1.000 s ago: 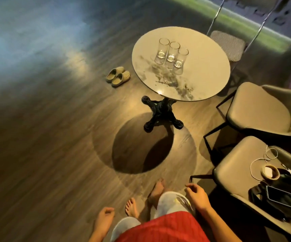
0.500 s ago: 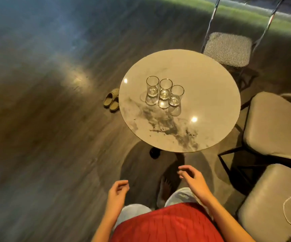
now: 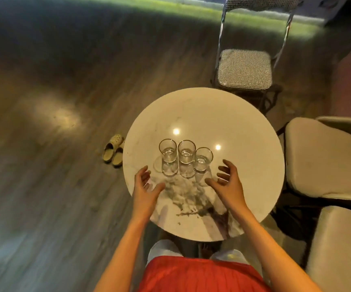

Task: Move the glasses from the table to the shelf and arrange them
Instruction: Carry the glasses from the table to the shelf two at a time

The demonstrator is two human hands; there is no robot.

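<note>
Three clear glasses stand side by side near the middle of a round marble table (image 3: 244,131): the left glass (image 3: 168,151), the middle glass (image 3: 186,152) and the right glass (image 3: 202,159). My left hand (image 3: 146,187) hovers over the table just left of and nearer than the left glass, fingers spread and empty. My right hand (image 3: 227,179) is raised to the right of the right glass, fingers loosely curved, holding nothing. Neither hand touches a glass. No shelf is in view.
A checked folding chair (image 3: 245,69) stands beyond the table. Two beige padded chairs (image 3: 322,157) sit close on the right, the nearer one (image 3: 338,245) with a white cable. A pair of slippers (image 3: 113,151) lies on the wooden floor left of the table.
I have come up to the table, so it now lies right under the camera. Both hands rose from my sides and reached out over the tabletop toward the glasses.
</note>
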